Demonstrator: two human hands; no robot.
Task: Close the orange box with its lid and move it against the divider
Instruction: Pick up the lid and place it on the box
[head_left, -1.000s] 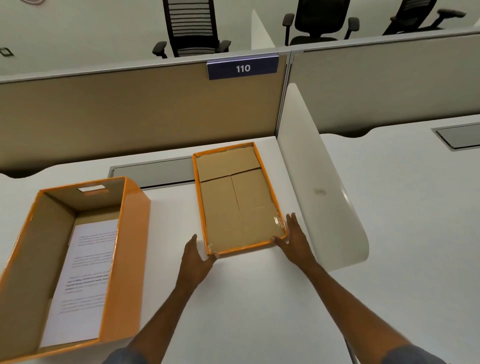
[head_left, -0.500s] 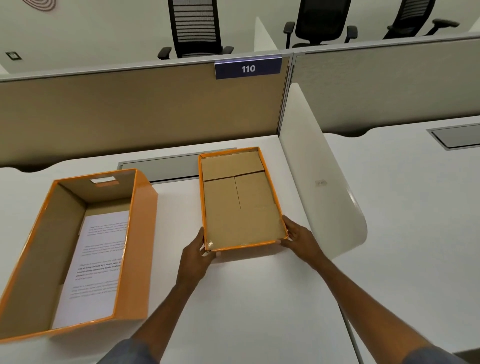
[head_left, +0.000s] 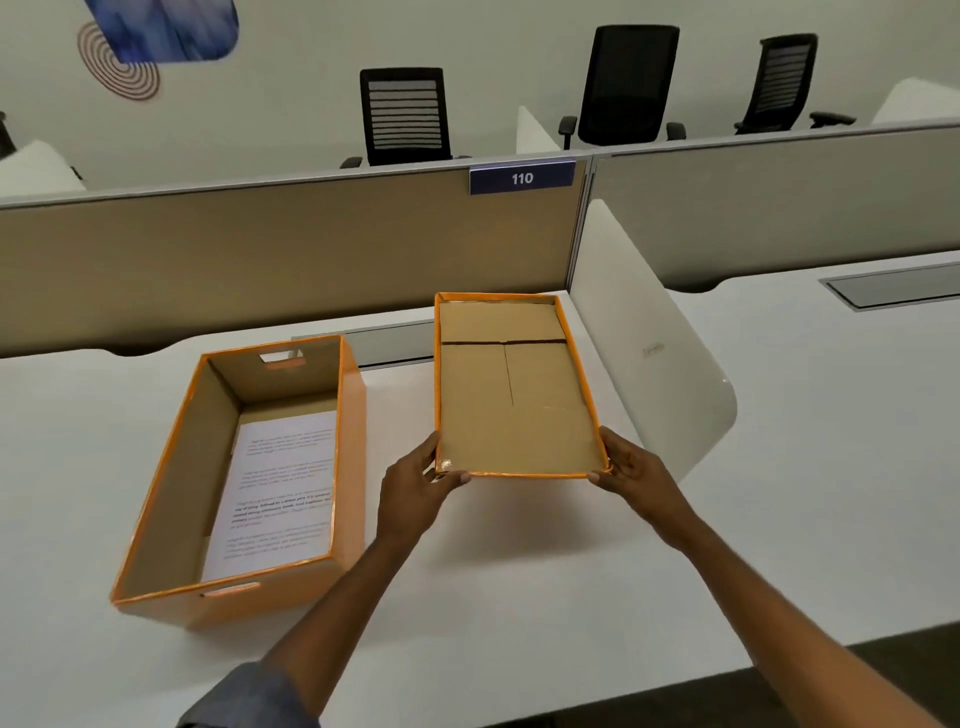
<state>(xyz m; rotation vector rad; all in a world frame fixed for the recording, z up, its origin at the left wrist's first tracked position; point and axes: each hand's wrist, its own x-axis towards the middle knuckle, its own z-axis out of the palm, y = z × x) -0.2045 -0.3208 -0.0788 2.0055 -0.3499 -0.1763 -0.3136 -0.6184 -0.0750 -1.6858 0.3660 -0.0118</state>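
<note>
The orange box (head_left: 349, 467) stands open on the white desk at the left, with a printed sheet (head_left: 280, 488) lying on its floor. Its lid (head_left: 511, 395) is upside down, brown inside showing, orange rim up, and its near end is raised off the desk. My left hand (head_left: 415, 483) grips the lid's near left corner and my right hand (head_left: 631, 467) grips the near right corner. The white curved divider (head_left: 654, 353) stands just right of the lid.
A tan partition panel (head_left: 260, 260) with a "110" sign (head_left: 522, 178) runs along the back of the desk (head_left: 519, 582). A grey cable tray (head_left: 395, 343) lies behind the box and lid. Black office chairs stand beyond the partition.
Both hands closed on the lid's near corners and lifted that end off the desk, toward me. The camera tilted up and back, so more of the room shows.
</note>
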